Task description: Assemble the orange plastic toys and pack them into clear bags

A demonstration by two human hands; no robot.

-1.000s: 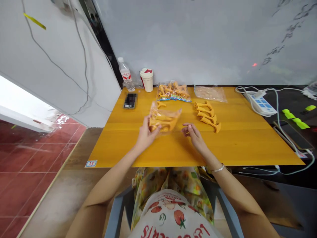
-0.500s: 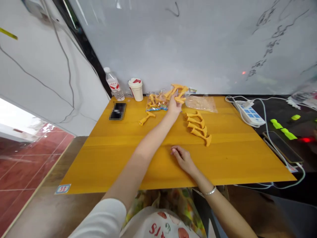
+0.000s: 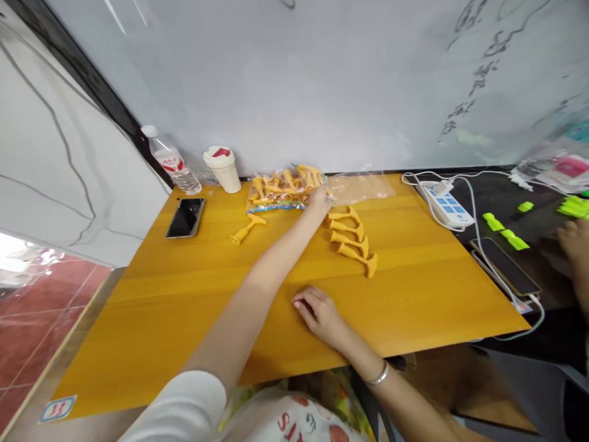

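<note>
While four hammers (image 3: 348, 240) align, the right hand (image 3: 320, 313) rests relaxed, the left's (image 3: 319, 201) grip unclear.

A sticker (image 3: 57, 409) on the table (image 3: 151, 344) reads "33". The shirt (image 3: 269, 420) shows a red "S". Writing on the whiteboard (image 3: 350, 80) and bottle (image 3: 173, 161) is illegible.

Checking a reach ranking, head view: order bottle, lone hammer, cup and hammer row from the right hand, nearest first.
From the right hand:
1. Hammer row: ahead, slightly right.
2. Lone hammer: ahead left, in front of the bag.
3. Cup: far left, at the back.
4. Bottle: back, left of the cup.
</note>
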